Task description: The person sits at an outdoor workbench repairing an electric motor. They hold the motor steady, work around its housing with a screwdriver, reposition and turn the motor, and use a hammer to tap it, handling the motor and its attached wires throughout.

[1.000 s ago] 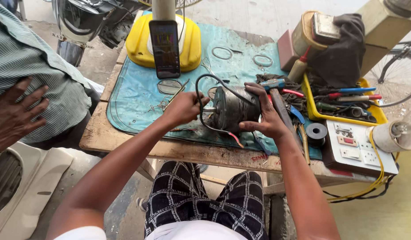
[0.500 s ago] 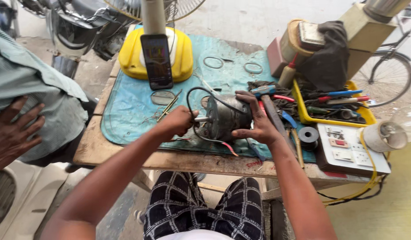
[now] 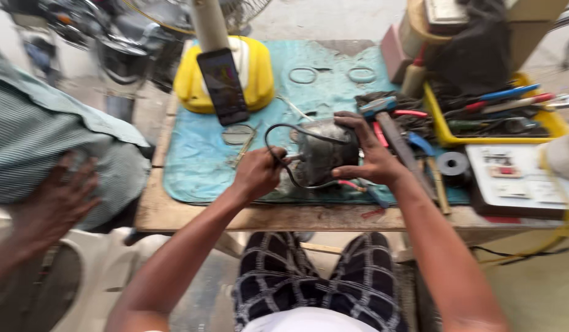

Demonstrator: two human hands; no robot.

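**Asha:** Head view, looking down: where is the motor?

**Ben:** Near the front of the bench [image 3: 174,215], on the blue mat [image 3: 192,166]. It is a dark grey electric motor [image 3: 324,157] with a black cable [image 3: 278,138] looping out on its left side.

**Asha:** And the hands?

**Ben:** The right hand [image 3: 367,154] is spread over the motor's right end, fingers curled around the casing, so it grips the body. The left hand [image 3: 257,175] is closed at the motor's left end, where the shaft and the cable come out; I cannot tell which of these it pinches.

**Asha:** How far along does the work look?

**Ben:** I judge it mid-way. Two loose rings [image 3: 303,75] lie apart on the mat, and the motor sits off the yellow fan base [image 3: 257,77], so it looks taken out. Its casing appears closed. Tools fill the yellow tray [image 3: 435,120], none in hand.

**Asha:** Anyone else?

**Ben:** Another person's hand [image 3: 57,203] rests at the left, well apart.
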